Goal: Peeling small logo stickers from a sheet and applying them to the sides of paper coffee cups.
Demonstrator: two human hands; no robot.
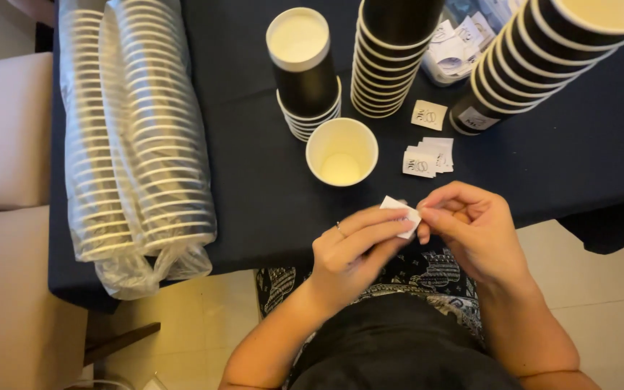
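Two hands: we see both pinched on one small white sticker (401,210), held just above the near edge of the table.
Left hand (355,249): thumb and forefinger are closed on the sticker's lower side; a ring shows on one finger.
Right hand (471,224): its fingertips nip the sticker's right corner, the other fingers curled in.
Sticker: it sits between the two hands, in front of the open white-lined cup (341,151); whether its backing is already parting we cannot tell, the piece being too small.
Risk: we judge that the sticker could fold onto itself or cling to a fingertip if the pinch slips, and a wrist reaching forward could knock the open cup or the tall cup stacks (388,58) beside it.
Loose stickers (427,155): a small pile lies near the cup, one more (429,115) by the leaning stack (543,54).
Surface: a dark blue cloth (254,180) covers the table; two plastic-wrapped sleeves of cups (135,137) lie along its left.
Room: pale tiled floor (601,303) below, a light cushioned seat (5,130) at the left.
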